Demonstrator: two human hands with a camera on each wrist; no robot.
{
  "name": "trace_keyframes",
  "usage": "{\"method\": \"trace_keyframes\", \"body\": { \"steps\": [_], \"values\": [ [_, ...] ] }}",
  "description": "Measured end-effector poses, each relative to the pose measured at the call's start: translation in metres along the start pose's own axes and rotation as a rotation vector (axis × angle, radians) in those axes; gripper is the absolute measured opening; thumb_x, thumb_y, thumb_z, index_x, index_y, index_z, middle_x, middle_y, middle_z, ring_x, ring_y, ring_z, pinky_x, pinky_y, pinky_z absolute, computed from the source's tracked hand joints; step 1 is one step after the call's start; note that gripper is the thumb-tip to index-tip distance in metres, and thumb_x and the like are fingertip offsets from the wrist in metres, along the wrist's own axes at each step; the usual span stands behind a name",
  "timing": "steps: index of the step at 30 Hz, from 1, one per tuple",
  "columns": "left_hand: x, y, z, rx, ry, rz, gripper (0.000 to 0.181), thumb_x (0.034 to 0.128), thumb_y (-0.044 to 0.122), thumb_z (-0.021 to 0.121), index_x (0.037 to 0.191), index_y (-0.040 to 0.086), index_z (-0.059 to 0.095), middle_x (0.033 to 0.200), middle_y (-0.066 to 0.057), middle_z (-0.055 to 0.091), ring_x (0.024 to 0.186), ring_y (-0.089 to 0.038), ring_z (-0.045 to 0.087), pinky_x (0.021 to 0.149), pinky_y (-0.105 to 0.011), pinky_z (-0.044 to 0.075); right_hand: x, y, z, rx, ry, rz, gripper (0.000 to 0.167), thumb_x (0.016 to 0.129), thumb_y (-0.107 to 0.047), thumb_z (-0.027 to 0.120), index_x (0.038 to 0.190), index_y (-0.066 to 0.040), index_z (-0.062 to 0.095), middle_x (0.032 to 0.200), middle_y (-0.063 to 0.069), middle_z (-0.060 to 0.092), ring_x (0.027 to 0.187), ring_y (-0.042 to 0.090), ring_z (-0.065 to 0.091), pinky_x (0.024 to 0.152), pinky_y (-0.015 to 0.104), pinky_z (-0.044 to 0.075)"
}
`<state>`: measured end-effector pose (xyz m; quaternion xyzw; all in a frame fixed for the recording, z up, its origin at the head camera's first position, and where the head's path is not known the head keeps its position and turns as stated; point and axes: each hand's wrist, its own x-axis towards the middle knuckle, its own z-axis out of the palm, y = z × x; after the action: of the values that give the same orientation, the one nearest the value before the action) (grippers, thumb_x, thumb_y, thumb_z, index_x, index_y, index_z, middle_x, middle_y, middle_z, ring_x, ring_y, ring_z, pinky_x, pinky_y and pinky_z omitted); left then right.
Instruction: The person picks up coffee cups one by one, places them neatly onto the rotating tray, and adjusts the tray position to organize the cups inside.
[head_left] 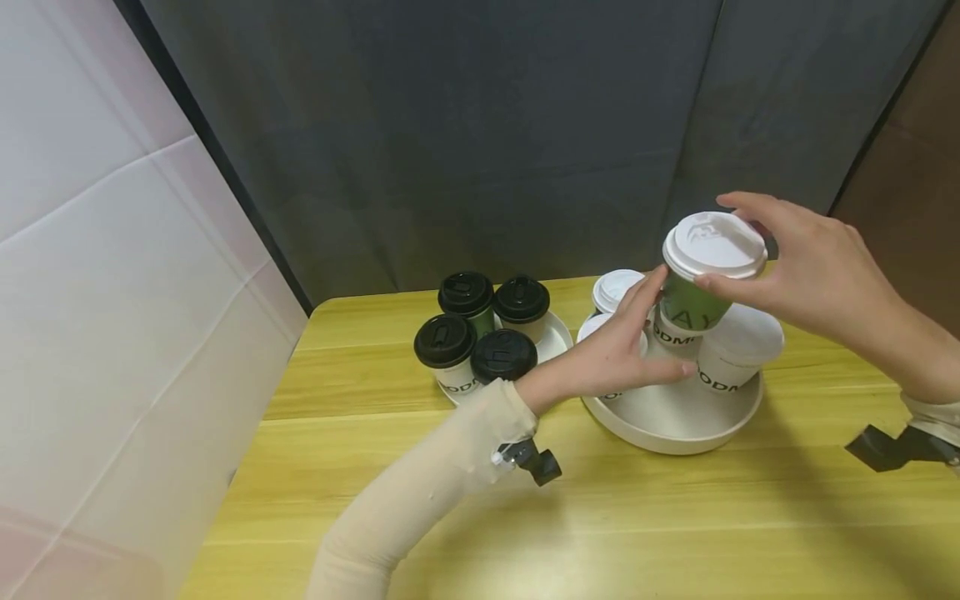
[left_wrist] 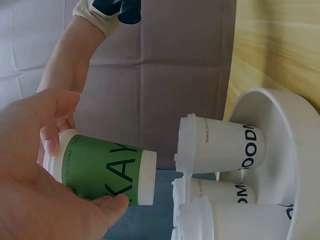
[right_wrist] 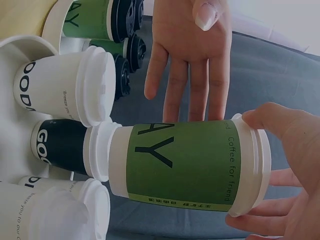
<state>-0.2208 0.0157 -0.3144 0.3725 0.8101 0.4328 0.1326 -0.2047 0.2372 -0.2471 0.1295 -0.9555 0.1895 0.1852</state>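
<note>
A green paper cup (head_left: 693, 302) with a white lid is held up, roughly upright, above a round white tray (head_left: 675, 440). My right hand (head_left: 821, 262) grips it by the lid rim, thumb on one side and fingers on the other, as the right wrist view shows. Beside the cup's left side is my left hand (head_left: 611, 354), its fingers extended and palm toward the cup (right_wrist: 185, 167). Whether the left fingertips touch the cup, I cannot tell. Several white-lidded cups stand in the tray, among them a white cup (head_left: 738, 354) at right and a dark-bodied cup (right_wrist: 62, 147).
Left of the tray, several black-lidded cups (head_left: 444, 342) stand close together on a white plate (head_left: 557, 337). Both stand on a yellow wood-grain table (head_left: 360, 467). A dark grey curtain (head_left: 487, 150) hangs behind, and a pale panel (head_left: 127, 275) borders the left.
</note>
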Motion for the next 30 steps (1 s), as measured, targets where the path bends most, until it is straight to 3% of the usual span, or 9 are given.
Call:
{"method": "trace_keyframes", "body": {
  "steps": [9, 19, 23, 30],
  "values": [
    [-0.012, 0.000, 0.009, 0.001, -0.030, 0.040, 0.108, 0.0868, 0.028, 0.073, 0.160, 0.015, -0.007, 0.169, -0.004, -0.002, 0.155, -0.013, 0.008, 0.125, -0.030, 0.022, -0.016, -0.001, 0.002, 0.012, -0.013, 0.020, 0.081, 0.075, -0.045, 0.082, 0.145, -0.020, 0.050, 0.125, 0.018, 0.066, 0.101, 0.035, 0.062, 0.070, 0.047, 0.042],
    [-0.027, -0.002, 0.021, 0.030, -0.050, 0.024, 0.109, 0.0879, 0.029, 0.072, 0.159, 0.015, -0.009, 0.169, -0.004, -0.005, 0.156, -0.016, 0.010, 0.124, -0.032, 0.025, -0.034, -0.002, 0.012, 0.016, 0.019, -0.008, 0.080, 0.072, -0.040, 0.086, 0.142, -0.019, 0.053, 0.129, 0.019, 0.065, 0.099, 0.036, 0.064, 0.067, 0.051, 0.046],
    [-0.033, -0.004, 0.025, 0.045, -0.062, 0.018, 0.109, 0.0883, 0.030, 0.072, 0.159, 0.017, -0.011, 0.169, -0.004, -0.007, 0.156, -0.017, 0.009, 0.124, -0.033, 0.025, -0.040, -0.002, 0.017, 0.050, 0.023, 0.004, 0.079, 0.071, -0.039, 0.086, 0.141, -0.021, 0.054, 0.129, 0.018, 0.065, 0.106, 0.036, 0.061, 0.071, 0.055, 0.045],
    [-0.042, -0.008, 0.036, 0.027, -0.087, 0.009, 0.110, 0.0879, 0.028, 0.072, 0.159, 0.014, -0.010, 0.169, -0.006, -0.007, 0.156, -0.015, 0.002, 0.126, -0.032, 0.020, -0.055, 0.000, 0.028, 0.080, 0.032, 0.010, 0.078, 0.069, -0.036, 0.088, 0.138, -0.022, 0.057, 0.127, 0.012, 0.067, 0.106, 0.030, 0.062, 0.073, 0.039, 0.040]
  ]
}}
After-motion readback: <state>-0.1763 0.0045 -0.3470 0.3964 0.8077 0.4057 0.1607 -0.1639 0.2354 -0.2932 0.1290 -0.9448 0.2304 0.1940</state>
